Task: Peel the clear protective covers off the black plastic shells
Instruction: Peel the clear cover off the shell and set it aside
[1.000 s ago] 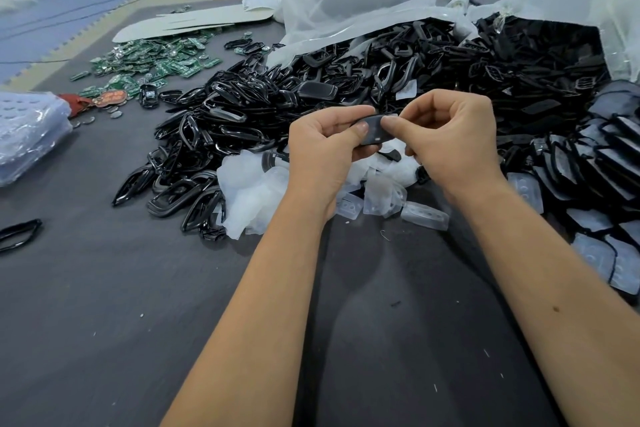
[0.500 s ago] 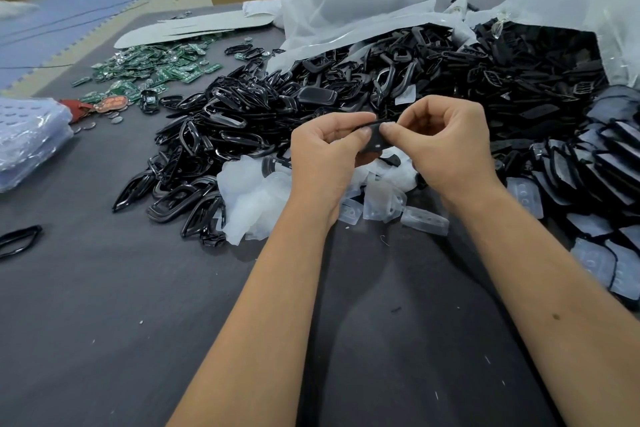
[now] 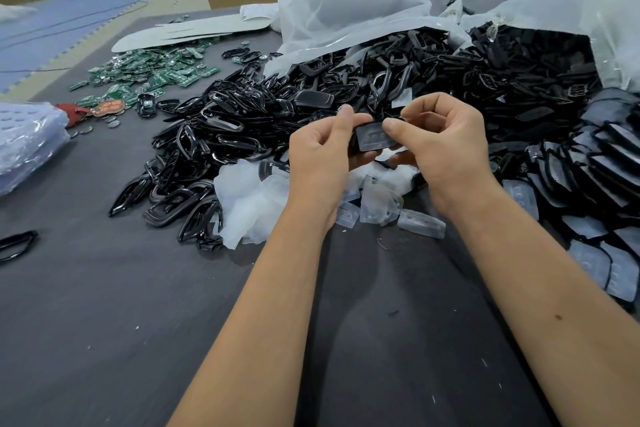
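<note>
Mid-peel: left hand [image 3: 320, 153] grips small black plastic shell [image 3: 356, 144] above grey table [image 3: 104, 305], right hand [image 3: 443, 142] pinches its clear moulded cover [image 3: 375, 139]; next likely pull cover free, drop on peeled pile.

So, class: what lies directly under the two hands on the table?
Under the left hand and right hand: loose clear covers and crumpled white film on the grey table. The wrists hide whatever lies beneath them.
</note>
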Motion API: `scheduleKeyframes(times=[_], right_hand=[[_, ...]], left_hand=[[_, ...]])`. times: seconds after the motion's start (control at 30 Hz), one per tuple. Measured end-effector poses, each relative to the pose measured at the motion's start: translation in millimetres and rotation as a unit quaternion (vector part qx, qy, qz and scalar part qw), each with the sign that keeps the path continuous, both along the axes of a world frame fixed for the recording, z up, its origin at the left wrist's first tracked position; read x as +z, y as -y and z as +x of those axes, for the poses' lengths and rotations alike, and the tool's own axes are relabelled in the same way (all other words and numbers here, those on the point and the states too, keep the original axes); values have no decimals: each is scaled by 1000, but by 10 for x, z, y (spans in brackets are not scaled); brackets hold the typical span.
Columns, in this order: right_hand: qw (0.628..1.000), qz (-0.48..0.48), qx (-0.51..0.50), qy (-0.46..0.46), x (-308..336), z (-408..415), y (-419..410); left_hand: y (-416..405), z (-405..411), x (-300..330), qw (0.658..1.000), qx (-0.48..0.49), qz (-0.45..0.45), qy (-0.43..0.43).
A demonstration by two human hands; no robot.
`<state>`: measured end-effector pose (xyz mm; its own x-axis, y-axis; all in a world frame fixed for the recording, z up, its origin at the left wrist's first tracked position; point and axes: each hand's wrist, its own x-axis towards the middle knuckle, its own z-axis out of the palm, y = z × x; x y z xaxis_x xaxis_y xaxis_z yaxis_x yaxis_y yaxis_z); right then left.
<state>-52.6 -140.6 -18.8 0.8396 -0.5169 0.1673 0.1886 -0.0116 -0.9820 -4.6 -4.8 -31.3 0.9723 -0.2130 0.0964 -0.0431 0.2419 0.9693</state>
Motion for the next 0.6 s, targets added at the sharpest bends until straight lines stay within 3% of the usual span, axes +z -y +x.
scheduleKeyframes(times=[0.6], right_hand=[[997, 32, 67, -21, -48, 30, -1]], left_hand=[[-7, -12, -14, 999, 3, 0, 51]])
